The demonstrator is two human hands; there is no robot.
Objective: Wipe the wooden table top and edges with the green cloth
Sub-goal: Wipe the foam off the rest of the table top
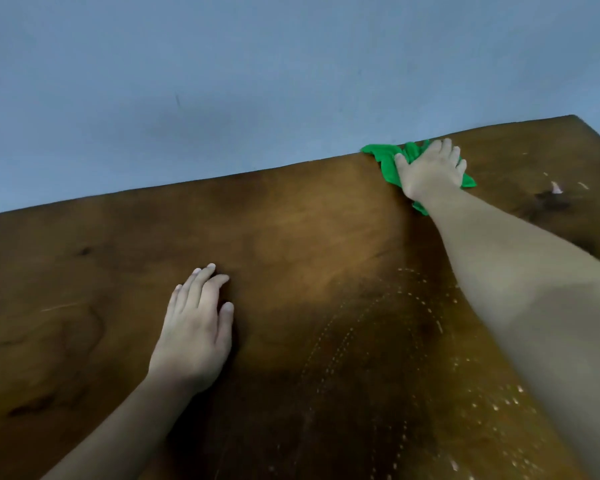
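The brown wooden table top [291, 237] fills the lower part of the view, its far edge running up to the right. My right hand [430, 168] reaches to that far edge and presses down on the crumpled green cloth [383, 159], which pokes out on both sides of the hand and over the edge. My left hand [198, 323] lies flat on the table near the middle left, fingers together, holding nothing.
A plain blue-grey wall [257, 81] stands right behind the table's far edge. Dotted pale marks [378, 341] and white flecks cover the near right of the top. A dark stain with a pale chip [551, 195] sits at the far right.
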